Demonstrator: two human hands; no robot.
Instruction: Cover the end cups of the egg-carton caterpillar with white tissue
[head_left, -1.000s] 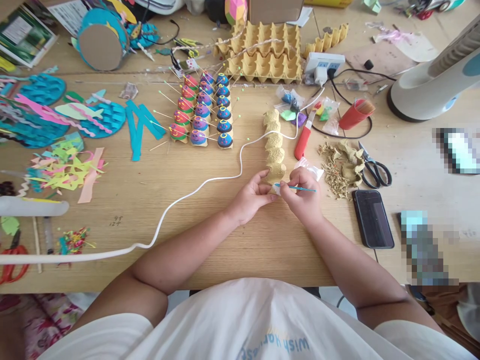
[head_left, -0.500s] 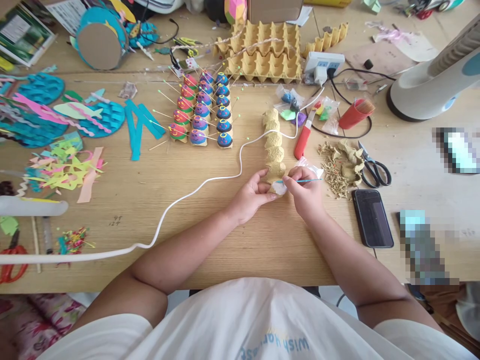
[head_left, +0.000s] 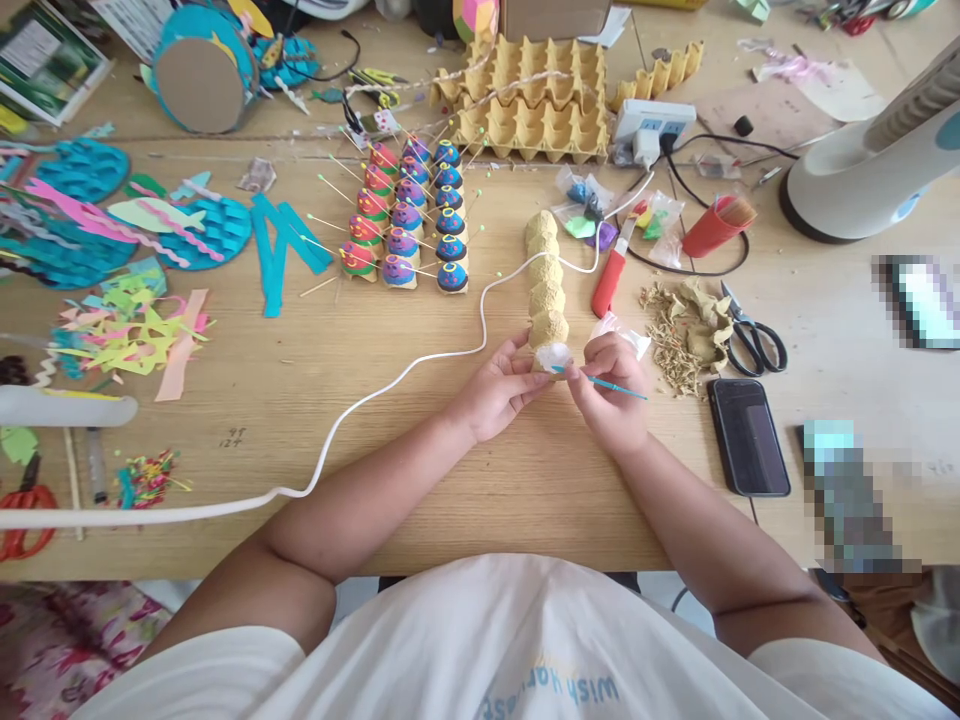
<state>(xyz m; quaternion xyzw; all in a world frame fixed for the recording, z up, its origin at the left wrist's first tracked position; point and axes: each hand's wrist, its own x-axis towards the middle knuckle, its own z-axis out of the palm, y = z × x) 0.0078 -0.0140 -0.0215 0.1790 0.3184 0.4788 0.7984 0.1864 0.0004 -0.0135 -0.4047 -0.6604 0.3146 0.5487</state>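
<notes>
My left hand [head_left: 504, 392] grips the near end of a yellow egg-carton strip [head_left: 546, 297], thumb along its front edge. The strip lies lengthwise away from me, its domes upward. White clay [head_left: 553, 357] covers part of the nearest dome. In my right hand [head_left: 611, 395] a thin blue modelling tool [head_left: 616, 387] is pinched between thumb and fingers. Its tip meets the lower edge of the white patch; whether it presses in I cannot tell. Just beyond my right hand lies a clear plastic packet [head_left: 630, 334] with white contents.
A white cable [head_left: 405, 368] crosses the table and the strip. Painted carton strips [head_left: 403, 215] with pins stand left. A red-handled cutter [head_left: 611, 280], torn carton scraps [head_left: 679, 340], black scissors [head_left: 757, 345] and a phone [head_left: 748, 437] lie right. Egg trays [head_left: 525, 130] sit behind.
The strip's near end has rolled so its dome and white clay face up more. My left thumb has shifted, and the tool's free end has swung down toward me.
</notes>
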